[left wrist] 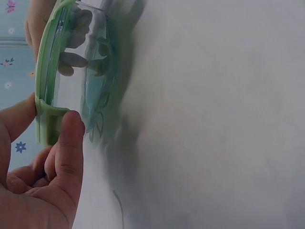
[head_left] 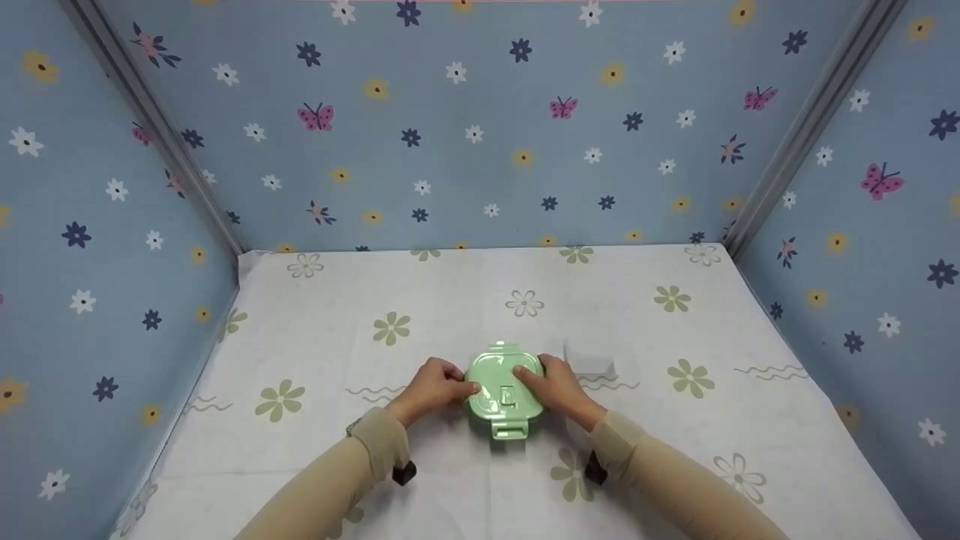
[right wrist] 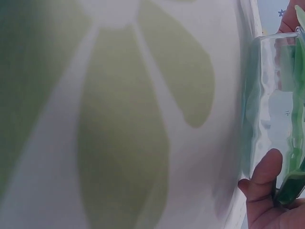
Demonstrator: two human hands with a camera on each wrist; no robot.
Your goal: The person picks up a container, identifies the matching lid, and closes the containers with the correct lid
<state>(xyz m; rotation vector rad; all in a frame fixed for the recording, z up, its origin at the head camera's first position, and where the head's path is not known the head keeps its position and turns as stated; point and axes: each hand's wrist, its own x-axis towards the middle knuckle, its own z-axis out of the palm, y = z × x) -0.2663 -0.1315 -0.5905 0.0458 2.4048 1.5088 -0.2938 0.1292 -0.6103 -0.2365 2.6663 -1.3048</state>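
A glass food container with a light green lid (head_left: 499,375) sits on the cloth in front of me. Clear walls (left wrist: 71,90) show below the lid in the left wrist view. My left hand (head_left: 435,386) pinches the lid's left latch (left wrist: 50,124), thumb on the lid's side and a finger under the flap. On the other side, my right hand (head_left: 559,386) has its thumb on the lid top and fingers around the right latch (right wrist: 290,186). The front latch (head_left: 510,430) and back latch (head_left: 503,347) stick outward.
A small pale, box-like thing (head_left: 590,364) lies just behind my right hand. White cloth with green flowers (head_left: 300,465) covers the table. Blue patterned panels (head_left: 450,150) close off the back and both sides, with grey posts (head_left: 810,127) at the back corners.
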